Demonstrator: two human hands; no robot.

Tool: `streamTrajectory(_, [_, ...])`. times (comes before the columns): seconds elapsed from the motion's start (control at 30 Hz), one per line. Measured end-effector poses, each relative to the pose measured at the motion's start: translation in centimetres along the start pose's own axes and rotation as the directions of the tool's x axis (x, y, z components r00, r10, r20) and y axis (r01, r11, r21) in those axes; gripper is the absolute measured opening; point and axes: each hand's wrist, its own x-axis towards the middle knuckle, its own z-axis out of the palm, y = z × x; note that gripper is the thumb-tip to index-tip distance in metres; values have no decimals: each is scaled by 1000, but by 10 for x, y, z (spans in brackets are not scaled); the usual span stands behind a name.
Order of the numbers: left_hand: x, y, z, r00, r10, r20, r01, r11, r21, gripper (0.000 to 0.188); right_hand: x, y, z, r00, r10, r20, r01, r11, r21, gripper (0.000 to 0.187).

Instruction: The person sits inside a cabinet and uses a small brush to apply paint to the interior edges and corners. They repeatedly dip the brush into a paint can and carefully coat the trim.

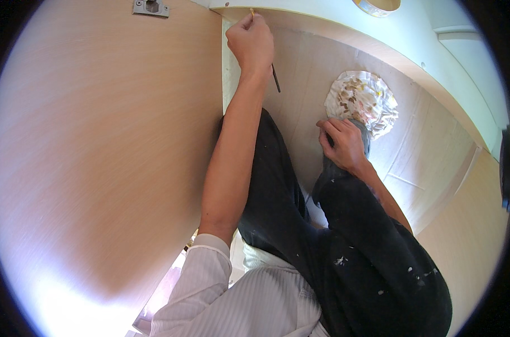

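Observation:
My left hand (pixel 250 45) reaches up to the front edge of a pale cabinet board (pixel 300 18). It is closed on a thin paintbrush (pixel 276 80), whose dark handle sticks out past the wrist. A small yellowish tip shows above the fingers, at the board's edge. Over my right shoe and lower leg rests my right hand (pixel 346 145), fingers loosely bent, with a gap between thumb and forefinger; nothing shows in it. Just beyond lies a round, crumpled white sheet (pixel 360 100), smeared with brown, yellow and a little red.
A wood-grain door panel (pixel 103 129) fills the left side, with a metal hinge plate (pixel 151 8) near its top. On the white surface at the upper right sits a round tape roll (pixel 378 8). My paint-spotted black trousers (pixel 378 247) take up the lower middle.

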Motion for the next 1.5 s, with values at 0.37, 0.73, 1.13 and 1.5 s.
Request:
streamTrajectory(0.37, [0,-15,14,993,114,-36,-113,992,50,28,1,-2,-2,999,-14,47,15,1000,-19,18])
streamTrajectory(0.73, [-8,-4,15,998,26,-56,-25,999,32,28,1,-2,-3,1000,-2,14,2,1000,1,17])
streamTrajectory(1.13, [-7,-21,27,972,211,-100,-205,977,64,24,2,-2,-2,999,-17,30,17,1000,-3,18])
streamTrajectory(1.5, [-13,-23,31,968,241,-73,-231,965,124,24,2,-4,-3,998,-3,68,4,1000,-20,17])
